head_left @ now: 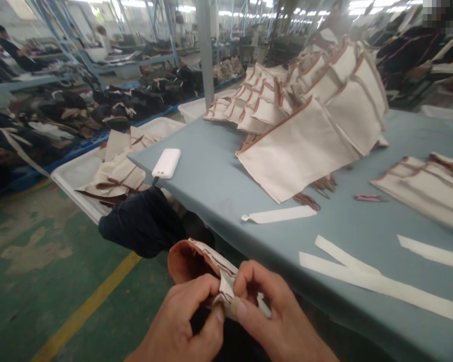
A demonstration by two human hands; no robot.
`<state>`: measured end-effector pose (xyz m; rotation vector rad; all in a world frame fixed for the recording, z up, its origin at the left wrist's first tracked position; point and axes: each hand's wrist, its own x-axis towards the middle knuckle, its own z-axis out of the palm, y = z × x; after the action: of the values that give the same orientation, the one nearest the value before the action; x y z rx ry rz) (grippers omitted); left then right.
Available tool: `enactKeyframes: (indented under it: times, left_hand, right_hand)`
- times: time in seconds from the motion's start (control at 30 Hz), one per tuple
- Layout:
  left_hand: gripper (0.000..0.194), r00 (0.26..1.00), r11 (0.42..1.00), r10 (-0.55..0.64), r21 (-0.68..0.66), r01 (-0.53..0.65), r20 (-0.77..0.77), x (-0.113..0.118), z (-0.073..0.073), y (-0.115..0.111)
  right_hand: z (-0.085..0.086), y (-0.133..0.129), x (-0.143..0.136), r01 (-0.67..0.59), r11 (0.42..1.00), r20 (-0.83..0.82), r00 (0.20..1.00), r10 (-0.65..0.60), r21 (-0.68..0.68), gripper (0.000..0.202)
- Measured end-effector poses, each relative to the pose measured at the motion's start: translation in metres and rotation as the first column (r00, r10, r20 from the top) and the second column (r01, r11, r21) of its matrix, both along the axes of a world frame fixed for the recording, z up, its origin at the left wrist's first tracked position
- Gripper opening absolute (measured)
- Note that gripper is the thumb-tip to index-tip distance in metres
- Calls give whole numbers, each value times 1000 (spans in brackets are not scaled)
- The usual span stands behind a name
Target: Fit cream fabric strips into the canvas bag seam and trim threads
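Note:
Both hands pinch the edge of a cream fabric piece with a reddish-brown inner side (183, 264), held low in front of the table. My left hand (192, 314) grips its edge between thumb and forefinger. Close beside it, my right hand (268, 306) pinches the same edge, and a pale strip end (263, 305) pokes out by its fingers. The piece curls open toward the left, showing the brown inside. Its lower part is hidden behind my hands.
A blue-grey table (219, 176) bears stacked cream panels (298, 151), pale strips (381, 286), a pink tool (370, 198) and a white power bank (166, 163). A white bin (75, 188) of fabric pieces stands left. People sit farther back.

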<state>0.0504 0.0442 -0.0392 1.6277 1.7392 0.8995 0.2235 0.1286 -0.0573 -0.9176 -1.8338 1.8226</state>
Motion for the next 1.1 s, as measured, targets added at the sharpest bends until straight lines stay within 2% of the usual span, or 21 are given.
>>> enactKeyframes:
  times: [0.1,0.17,0.3,0.43,0.57,0.8,0.97,1.1]
  left_hand:
    - [17,999,999,-15,-49,17,42,-3,8,2]
    - [23,998,997,-11,-74,15,55,-5,9,2]
    - [28,999,997,-10,-77,12,30,-9,2,1]
    - [27,999,1000,-14,-22,15,44,-11,-4,4]
    - [27,995,999,-26,-18,28,95,-11,-6,7]
    - [24,999,986,19,-168,-11,48,-6,-6,6]
    - [24,998,987,1,-158,10,69,-5,-2,6]
    - [27,996,994,15,-105,-5,93,-2,0,12]
  right_hand:
    - [14,7,-8,-24,991,-44,999,19,-130,34]
    - [17,9,-10,-53,982,-72,997,41,-179,40]
    - [9,8,-9,-69,966,-84,995,50,-248,52]
    - [-3,5,-6,-84,949,-102,993,55,-304,53]
    - [-5,5,-5,-66,961,-80,996,46,-268,42]
    - [-1,5,-4,-35,983,-39,999,29,-178,38]
    - [-4,3,0,-18,990,4,1000,19,-141,34]
    - [1,5,1,-18,1000,84,996,17,6,27]
